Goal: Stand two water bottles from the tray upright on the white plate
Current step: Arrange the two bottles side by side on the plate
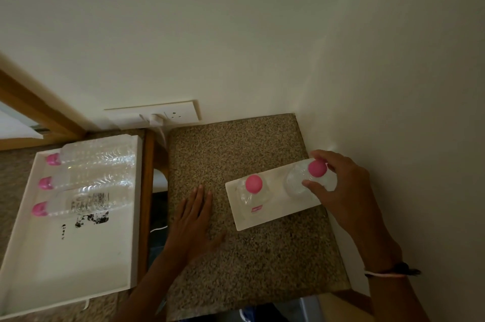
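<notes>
Two bottles (252,190) upright on white plate (273,212), speckled granite counter (236,256), right hand (338,188) grasping one, left hand (194,216) flat, released

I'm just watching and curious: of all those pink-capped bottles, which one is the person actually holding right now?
The upright bottle at the plate's right end, gripped by the right hand. Its upright neighbour stands untouched, and three others lie in the tray.

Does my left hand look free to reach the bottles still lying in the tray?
Probably yes. The left hand rests flat and empty on the counter, and the three bottles lie uncovered in the tray beside it, nothing between.
</notes>
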{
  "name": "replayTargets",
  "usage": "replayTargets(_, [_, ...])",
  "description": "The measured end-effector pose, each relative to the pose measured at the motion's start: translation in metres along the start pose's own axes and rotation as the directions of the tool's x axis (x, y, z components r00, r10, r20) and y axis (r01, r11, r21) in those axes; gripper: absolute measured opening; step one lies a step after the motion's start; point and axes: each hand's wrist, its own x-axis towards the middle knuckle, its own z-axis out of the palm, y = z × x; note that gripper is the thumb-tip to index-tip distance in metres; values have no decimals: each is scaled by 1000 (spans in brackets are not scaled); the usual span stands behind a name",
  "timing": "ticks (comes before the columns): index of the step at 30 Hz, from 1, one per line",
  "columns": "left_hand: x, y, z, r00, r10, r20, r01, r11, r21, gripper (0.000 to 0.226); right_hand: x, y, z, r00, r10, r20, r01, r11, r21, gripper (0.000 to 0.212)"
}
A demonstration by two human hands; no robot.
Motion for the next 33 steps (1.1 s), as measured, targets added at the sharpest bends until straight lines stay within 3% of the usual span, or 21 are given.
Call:
replayTargets(3, [5, 5, -12, 1000, 1, -11, -2, 996, -88, 88, -5, 10, 5, 996, 78, 52, -80, 996, 37, 81])
replayTargets(6, [12, 21, -25, 991, -73, -115, 43, 968, -249, 58, -10, 27, 15, 979, 168, 111, -169, 986, -1, 91])
replayTargets(8, [20, 34, -33, 977, -143, -159, 71, 918, -390, 39, -15, 40, 26, 966, 209, 153, -213, 977, 10, 87])
replayTargets(10, [30, 46, -37, 972, -209, -103, 123, 836, -535, 31, -20, 49, 39, 947, 259, 188, -262, 965, -11, 80])
replayTargets(13, [40, 58, -39, 961, -268, 72, 244, 692, -680, 37, -27, 57, 57, 927, 321, 196, -321, 947, -35, 76])
replayTargets(16, [40, 63, -34, 963, -238, 123, 246, 601, -761, 48, -30, 58, 66, 939, 321, 126, -319, 947, -32, 75])
replayTargets(24, [40, 61, -28, 965, -253, 66, 213, 613, -761, 51, -25, 53, 73, 933, 346, 97, -338, 937, -91, 63])
replayTargets(33, [35, 37, -32, 964, -262, 42, 211, 664, -717, 50, -28, 43, 79, 936, 335, 106, -326, 940, -98, 65])
